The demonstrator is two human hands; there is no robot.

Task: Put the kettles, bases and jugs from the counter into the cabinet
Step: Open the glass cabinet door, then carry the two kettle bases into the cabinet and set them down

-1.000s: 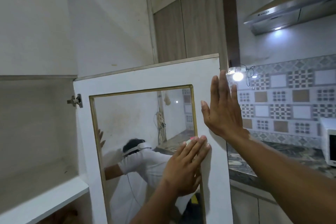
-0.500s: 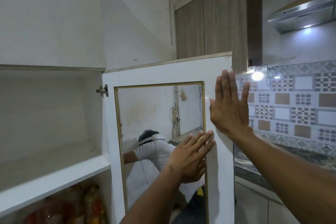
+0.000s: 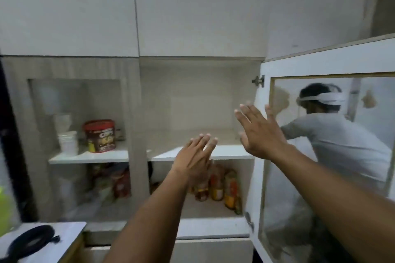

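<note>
With both the left hand [image 3: 195, 156] and right hand [image 3: 261, 129] spread flat and holding nothing, the glass cabinet door [image 3: 324, 156] could swing back unrestrained and block the bare upper shelf [image 3: 226, 152].

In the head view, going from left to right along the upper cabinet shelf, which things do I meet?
Stacked white cups → red-lidded tin → left hand → right hand → open glass door.

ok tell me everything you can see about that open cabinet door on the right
The cabinet door is a white frame around a large glass pane edged in a thin brownish trim. It hangs swung wide open on metal hinges at its left edge. The glass reflects a person in a grey shirt. The right hand is beside its hinge edge; contact is unclear.
</note>
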